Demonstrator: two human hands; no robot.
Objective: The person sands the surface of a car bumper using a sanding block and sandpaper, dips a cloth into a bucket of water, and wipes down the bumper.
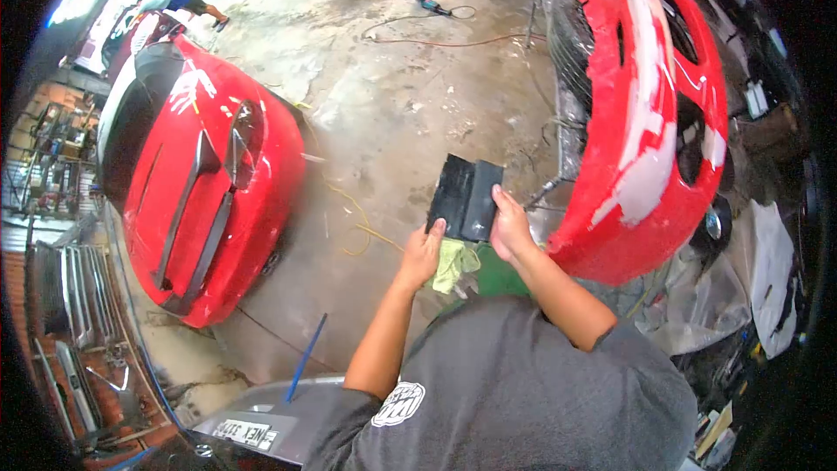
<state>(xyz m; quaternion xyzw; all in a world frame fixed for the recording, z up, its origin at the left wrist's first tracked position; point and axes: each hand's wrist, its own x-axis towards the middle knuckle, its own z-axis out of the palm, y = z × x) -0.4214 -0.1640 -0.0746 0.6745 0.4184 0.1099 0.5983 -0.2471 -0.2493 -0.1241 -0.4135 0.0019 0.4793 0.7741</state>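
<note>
My left hand (424, 253) grips the lower left edge of a dark, flat piece (466, 197) with a raised fold down its middle. On the other side, my right hand (510, 225) holds the same piece by its right edge, thumb on top. The fingers under the piece are hidden. A yellow-green cloth (454, 265) hangs just below the piece, between my hands; what holds it cannot be seen.
Red bumper with pale patches (641, 183) on the right; red car body part with black trim (209, 183) on the left. A corded tool (430, 3) lies on the floor ahead. Two people stand far left. A blue stick (306, 358) and licence plate (244, 433) are lower left.
</note>
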